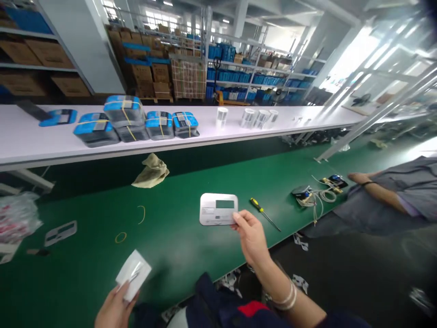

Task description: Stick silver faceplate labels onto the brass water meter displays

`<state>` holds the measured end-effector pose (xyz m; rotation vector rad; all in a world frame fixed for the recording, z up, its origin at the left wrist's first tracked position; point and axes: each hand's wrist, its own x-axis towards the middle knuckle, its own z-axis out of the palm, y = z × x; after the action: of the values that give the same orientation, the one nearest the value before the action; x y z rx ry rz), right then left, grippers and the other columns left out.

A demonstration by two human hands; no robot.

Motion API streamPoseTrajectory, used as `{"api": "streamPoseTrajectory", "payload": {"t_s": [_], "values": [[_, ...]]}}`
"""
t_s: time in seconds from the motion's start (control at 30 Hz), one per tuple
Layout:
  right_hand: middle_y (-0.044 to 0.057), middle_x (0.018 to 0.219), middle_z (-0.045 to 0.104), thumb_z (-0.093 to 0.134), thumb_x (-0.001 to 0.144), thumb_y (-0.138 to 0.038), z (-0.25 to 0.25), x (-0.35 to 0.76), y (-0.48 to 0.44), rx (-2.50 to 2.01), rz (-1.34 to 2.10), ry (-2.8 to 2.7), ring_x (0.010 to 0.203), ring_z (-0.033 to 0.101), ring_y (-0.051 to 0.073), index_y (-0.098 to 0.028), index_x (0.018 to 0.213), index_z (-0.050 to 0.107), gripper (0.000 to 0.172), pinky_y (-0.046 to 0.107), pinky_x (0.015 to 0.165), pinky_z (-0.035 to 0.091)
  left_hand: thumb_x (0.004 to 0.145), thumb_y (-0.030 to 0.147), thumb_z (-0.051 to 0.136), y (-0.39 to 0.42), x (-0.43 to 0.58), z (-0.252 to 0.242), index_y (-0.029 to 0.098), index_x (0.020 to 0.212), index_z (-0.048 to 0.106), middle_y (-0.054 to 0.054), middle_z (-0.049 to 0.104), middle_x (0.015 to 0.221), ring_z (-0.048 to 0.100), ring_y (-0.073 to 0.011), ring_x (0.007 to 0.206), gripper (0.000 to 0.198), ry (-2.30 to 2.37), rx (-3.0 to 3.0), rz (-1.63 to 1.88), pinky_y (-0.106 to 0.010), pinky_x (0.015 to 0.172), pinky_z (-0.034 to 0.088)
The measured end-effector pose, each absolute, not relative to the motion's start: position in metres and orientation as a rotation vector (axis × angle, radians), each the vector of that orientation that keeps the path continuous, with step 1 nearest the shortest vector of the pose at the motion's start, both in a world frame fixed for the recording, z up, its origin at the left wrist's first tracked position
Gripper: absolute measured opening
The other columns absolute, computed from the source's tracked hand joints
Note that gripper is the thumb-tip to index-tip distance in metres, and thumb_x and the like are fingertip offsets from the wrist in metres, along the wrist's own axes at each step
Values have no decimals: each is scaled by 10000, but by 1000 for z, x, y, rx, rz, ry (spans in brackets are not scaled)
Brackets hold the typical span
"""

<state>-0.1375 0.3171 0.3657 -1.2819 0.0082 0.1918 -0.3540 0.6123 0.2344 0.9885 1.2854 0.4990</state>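
My right hand [251,234] pinches the lower right corner of a silver faceplate [209,214] with rounded corners and a rectangular window, held up above the green bench [184,246]. In my left hand [114,305], lower down and to the left, is a small white packet [134,273] with a shiny front, gripped at its bottom edge; what it contains I cannot make out. A yellow and black screwdriver [264,213] lies on the bench just right of the faceplate.
Bundled blue-topped black parts [124,111] and white label rolls [249,117] stand on the raised shelf [208,140]. A crumpled cloth [151,172], a rubber band [120,237] and coiled cable assemblies [309,196] lie on the bench. A co-worker's arm [382,191] rests at the right.
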Motion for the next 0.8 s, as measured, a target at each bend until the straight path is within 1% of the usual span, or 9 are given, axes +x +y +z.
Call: {"api": "streamPoseTrajectory", "payload": {"t_s": [0.07,0.17,0.27,0.37,0.43,0.57,0.8], "values": [[-20,731,609,807,799,-492,387,-135,270,-1233,46,18,717,557,141,-227,764,603,336,281,703,470,894,201,656,579,-316,239,228,874,658,-10,703,941,676,-129,761,34,1252,955,452,-194,655,587],[-4,750,630,790,841,-395,411,-129,217,-1177,-104,-20,722,581,161,-235,770,609,252,307,704,498,900,159,670,528,-268,246,186,942,691,-31,727,997,683,-122,755,55,1184,962,383,-197,644,587],[9,760,641,768,857,-359,424,-118,181,-1156,-124,-46,712,603,173,-241,780,607,214,326,696,529,914,151,659,483,-238,252,177,960,700,-33,733,991,685,-122,746,66,1132,973,350,-210,633,590],[11,751,626,761,854,-360,429,-105,157,-1159,-106,-56,705,606,180,-250,769,599,213,338,684,551,903,140,667,452,-226,253,171,961,713,-40,739,1015,690,-127,753,80,1113,982,340,-222,632,595],[14,756,624,744,865,-363,430,-98,145,-1160,-84,-75,707,608,187,-257,761,591,213,354,689,566,892,129,675,440,-224,252,166,970,718,-50,741,1033,696,-133,762,96,1125,987,348,-230,635,598],[5,754,621,734,872,-351,433,-89,130,-1129,-34,-86,699,604,187,-266,759,591,201,360,680,569,880,104,685,430,-225,250,165,963,715,-52,746,1009,699,-138,761,107,1163,997,368,-238,638,598],[-14,679,590,822,820,-324,438,-80,125,-1140,-49,-78,637,532,133,-239,698,639,236,269,600,476,924,116,646,425,-219,257,169,970,691,-41,740,1025,692,-124,775,84,1172,1000,381,-228,645,593]]}}
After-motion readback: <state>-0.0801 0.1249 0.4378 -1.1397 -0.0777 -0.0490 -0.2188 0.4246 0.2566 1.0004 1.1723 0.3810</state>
